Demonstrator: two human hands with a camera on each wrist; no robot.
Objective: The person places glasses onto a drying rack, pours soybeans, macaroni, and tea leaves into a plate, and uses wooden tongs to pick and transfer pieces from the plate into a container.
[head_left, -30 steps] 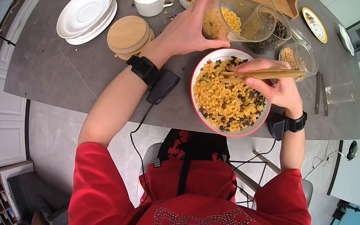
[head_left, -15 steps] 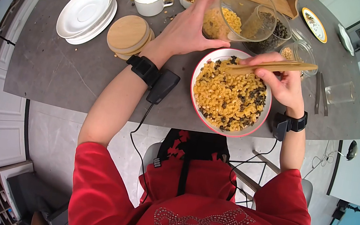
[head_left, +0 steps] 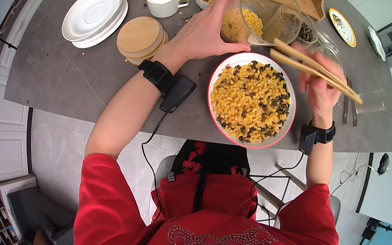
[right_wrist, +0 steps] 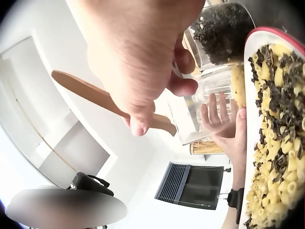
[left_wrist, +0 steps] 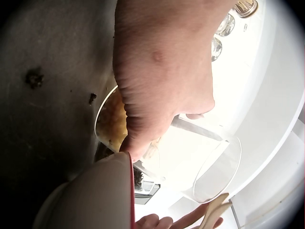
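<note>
My left hand (head_left: 204, 35) holds a clear glass jar (head_left: 272, 5) of yellow macaroni (head_left: 248, 23), which stands tilted behind the bowl. Its thumb lies along the jar's near side, and the other fingers show through the glass in the right wrist view. My right hand (head_left: 324, 84), slightly blurred, grips wooden tongs (head_left: 313, 69) right of the bowl. Their tips point left, apart, overlapping the jar's lower right in the head view. The white red-rimmed bowl (head_left: 212, 96) is full of macaroni mixed with dark bits (head_left: 281, 106).
Behind the jar stands a container of dark dried bits (head_left: 306, 33). An open glass jar (head_left: 333, 53), metal tongs (head_left: 347, 109) and a lying glass (head_left: 371, 101) are to the right. White plates (head_left: 92, 14), wooden discs (head_left: 140, 38) and a white cup (head_left: 162, 1) occupy the left.
The wooden tongs have come up from the macaroni in the bowl and moved right with my right hand, their arms now spread. My left hand, the jar and the bowl have stayed put.
</note>
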